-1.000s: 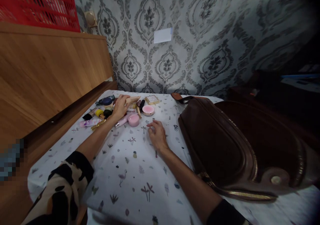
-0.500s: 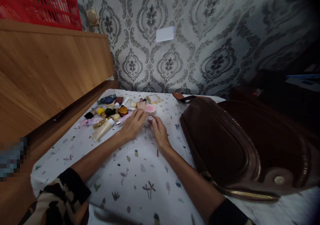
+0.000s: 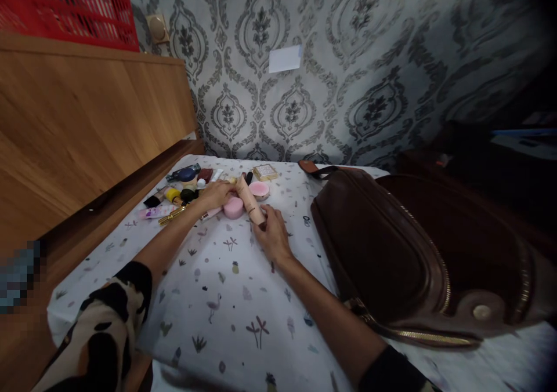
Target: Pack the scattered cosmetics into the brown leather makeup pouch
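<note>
My right hand [image 3: 273,236] is closed on the lower end of a peach-coloured cosmetic tube [image 3: 249,199], which slants up and left. My left hand [image 3: 217,193] lies over the cosmetics left of the tube. Its fingers look stretched out, with their tips partly hidden among the items. Just below those fingers sits a round pink jar [image 3: 234,208]. A pink compact [image 3: 259,190] rests right of the tube, with a gold-edged square case [image 3: 265,172] behind it. Under my left forearm and wrist, some cosmetics are covered.
A large brown bag [image 3: 383,247] with open zips stands on the right. More cosmetics lie at the left, including a purple-white tube [image 3: 155,212] and a yellow-capped item [image 3: 172,195]. A wooden cabinet [image 3: 96,102] borders the patterned cloth [image 3: 217,334], with a red basket [image 3: 108,9] on top.
My left hand has moved left, away from my right hand. The peach tube now slants into my right hand, and the pink jar has come into view. A pale tube at the left is now covered.
</note>
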